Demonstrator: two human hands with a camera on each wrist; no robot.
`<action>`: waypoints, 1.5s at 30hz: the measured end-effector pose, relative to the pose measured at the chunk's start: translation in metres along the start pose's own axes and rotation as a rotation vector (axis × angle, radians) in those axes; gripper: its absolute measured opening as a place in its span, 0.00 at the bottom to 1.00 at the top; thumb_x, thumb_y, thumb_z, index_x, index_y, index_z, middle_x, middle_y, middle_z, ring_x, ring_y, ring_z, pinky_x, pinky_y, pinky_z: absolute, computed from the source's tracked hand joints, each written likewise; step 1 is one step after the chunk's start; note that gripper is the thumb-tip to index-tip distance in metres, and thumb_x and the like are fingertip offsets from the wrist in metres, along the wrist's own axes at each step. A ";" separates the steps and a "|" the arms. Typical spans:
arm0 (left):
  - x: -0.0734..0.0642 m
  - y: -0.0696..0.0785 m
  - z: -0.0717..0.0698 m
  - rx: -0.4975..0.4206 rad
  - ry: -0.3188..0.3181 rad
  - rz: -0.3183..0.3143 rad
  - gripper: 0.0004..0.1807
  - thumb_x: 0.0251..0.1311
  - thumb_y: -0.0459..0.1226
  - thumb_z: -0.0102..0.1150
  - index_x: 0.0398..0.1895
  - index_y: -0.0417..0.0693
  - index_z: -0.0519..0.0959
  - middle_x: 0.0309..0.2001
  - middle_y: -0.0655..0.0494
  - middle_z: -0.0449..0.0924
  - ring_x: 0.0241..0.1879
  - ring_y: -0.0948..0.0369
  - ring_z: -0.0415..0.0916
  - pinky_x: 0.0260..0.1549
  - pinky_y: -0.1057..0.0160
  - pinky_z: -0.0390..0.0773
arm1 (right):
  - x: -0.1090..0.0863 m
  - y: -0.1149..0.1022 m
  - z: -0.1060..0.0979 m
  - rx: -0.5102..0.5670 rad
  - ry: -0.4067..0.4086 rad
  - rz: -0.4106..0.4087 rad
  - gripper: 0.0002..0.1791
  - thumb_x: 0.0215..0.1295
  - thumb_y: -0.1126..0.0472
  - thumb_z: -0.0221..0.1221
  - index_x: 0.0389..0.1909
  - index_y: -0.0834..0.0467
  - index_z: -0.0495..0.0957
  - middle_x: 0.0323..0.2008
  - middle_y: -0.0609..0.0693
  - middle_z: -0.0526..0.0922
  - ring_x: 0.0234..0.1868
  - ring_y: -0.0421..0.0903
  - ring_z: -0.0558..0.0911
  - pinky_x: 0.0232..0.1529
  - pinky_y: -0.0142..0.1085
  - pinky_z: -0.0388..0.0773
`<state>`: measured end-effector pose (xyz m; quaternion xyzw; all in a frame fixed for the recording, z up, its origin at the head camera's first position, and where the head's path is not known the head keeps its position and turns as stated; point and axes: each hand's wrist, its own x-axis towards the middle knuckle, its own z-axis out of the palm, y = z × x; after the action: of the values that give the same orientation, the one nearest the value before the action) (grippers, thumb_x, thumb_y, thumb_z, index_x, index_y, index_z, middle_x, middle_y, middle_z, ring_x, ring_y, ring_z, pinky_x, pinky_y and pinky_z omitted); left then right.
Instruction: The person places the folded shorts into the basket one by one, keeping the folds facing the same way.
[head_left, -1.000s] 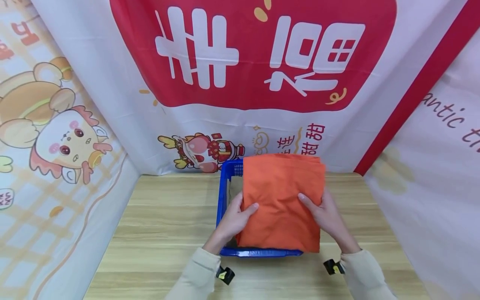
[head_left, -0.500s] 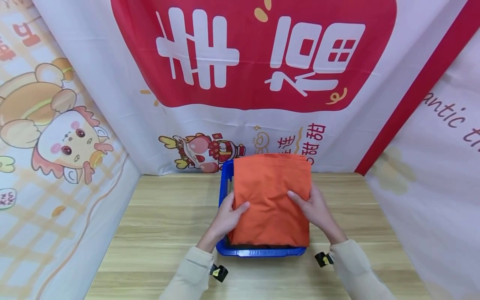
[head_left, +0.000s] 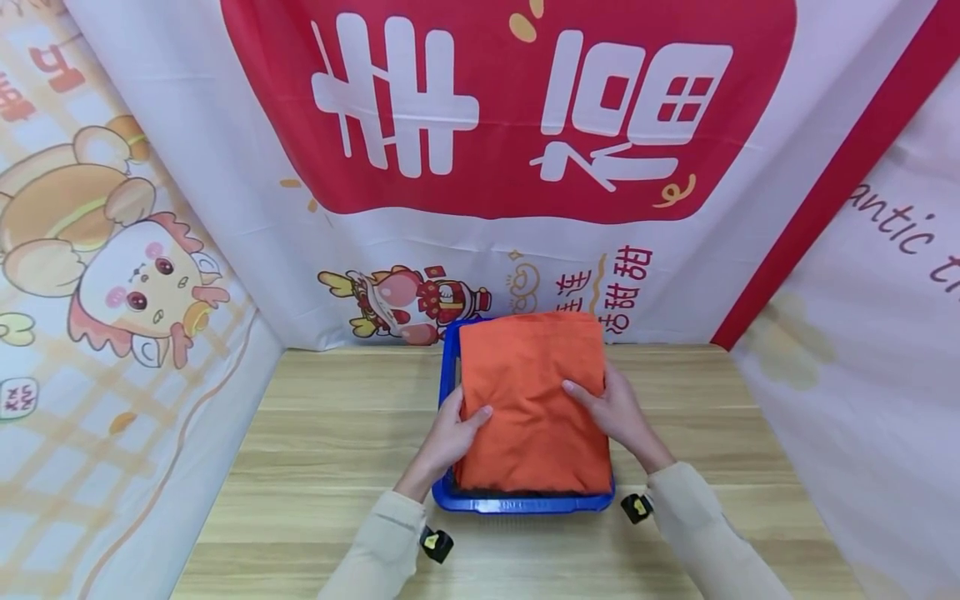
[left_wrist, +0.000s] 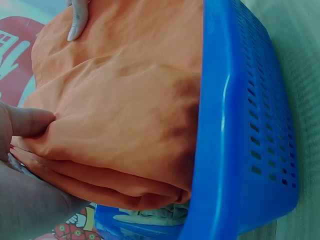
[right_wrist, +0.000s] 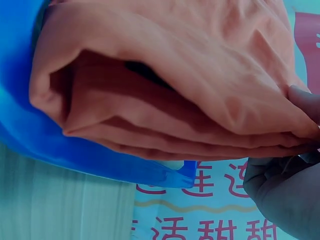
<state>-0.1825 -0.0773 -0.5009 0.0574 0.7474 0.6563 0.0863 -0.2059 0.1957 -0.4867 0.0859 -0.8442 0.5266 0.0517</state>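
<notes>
A folded orange cloth [head_left: 532, 417], several layers thick, lies over the opening of a blue plastic basket [head_left: 517, 505]. My left hand [head_left: 448, 433] grips its left edge, thumb on top and the other fingers underneath. On the opposite edge my right hand [head_left: 618, 412] pinches the layers the same way, as the right wrist view shows at the cloth's folded side [right_wrist: 165, 115]. In the left wrist view greyish fabric [left_wrist: 155, 215] shows inside the basket below the orange cloth. Most of the basket's inside is hidden by the cloth.
The basket stands on a light wood-grain table [head_left: 337, 433], near its back edge. A printed curtain [head_left: 420, 250] hangs right behind it. More printed cloth walls [head_left: 150, 333] close off the left and right sides.
Both hands have carried the orange cloth leftward and it has come down over the basket, now lined up with the rim. The basket has hardly moved.
</notes>
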 end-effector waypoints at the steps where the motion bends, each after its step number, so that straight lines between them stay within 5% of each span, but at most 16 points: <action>1: 0.001 -0.001 0.000 -0.002 0.005 0.009 0.29 0.74 0.32 0.54 0.75 0.40 0.61 0.68 0.42 0.69 0.64 0.48 0.69 0.66 0.41 0.65 | 0.001 0.000 0.001 -0.001 -0.001 -0.004 0.34 0.67 0.56 0.68 0.69 0.60 0.67 0.60 0.60 0.79 0.57 0.56 0.80 0.58 0.55 0.76; 7: 0.006 -0.009 -0.002 -0.010 0.023 0.054 0.31 0.72 0.30 0.55 0.76 0.40 0.61 0.69 0.42 0.69 0.66 0.48 0.67 0.68 0.43 0.63 | 0.008 0.004 0.003 -0.013 -0.014 0.012 0.35 0.67 0.55 0.68 0.71 0.60 0.66 0.61 0.61 0.78 0.58 0.57 0.79 0.58 0.56 0.76; 24: 0.007 -0.021 -0.003 0.042 0.023 0.015 0.29 0.72 0.30 0.55 0.75 0.42 0.62 0.68 0.42 0.70 0.65 0.47 0.68 0.67 0.42 0.64 | 0.009 0.020 0.010 -0.036 -0.068 0.094 0.30 0.65 0.58 0.69 0.64 0.63 0.72 0.57 0.61 0.81 0.55 0.56 0.81 0.58 0.54 0.77; 45: 0.032 -0.029 -0.013 0.272 -0.001 0.012 0.28 0.64 0.27 0.63 0.68 0.40 0.71 0.63 0.42 0.75 0.62 0.47 0.73 0.61 0.45 0.72 | 0.017 0.032 0.018 -0.198 -0.138 0.190 0.29 0.69 0.62 0.64 0.67 0.67 0.68 0.59 0.65 0.78 0.57 0.61 0.80 0.56 0.57 0.77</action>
<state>-0.2157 -0.0870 -0.5297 0.0734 0.8291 0.5493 0.0741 -0.2293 0.1916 -0.5197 0.0361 -0.8980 0.4359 -0.0482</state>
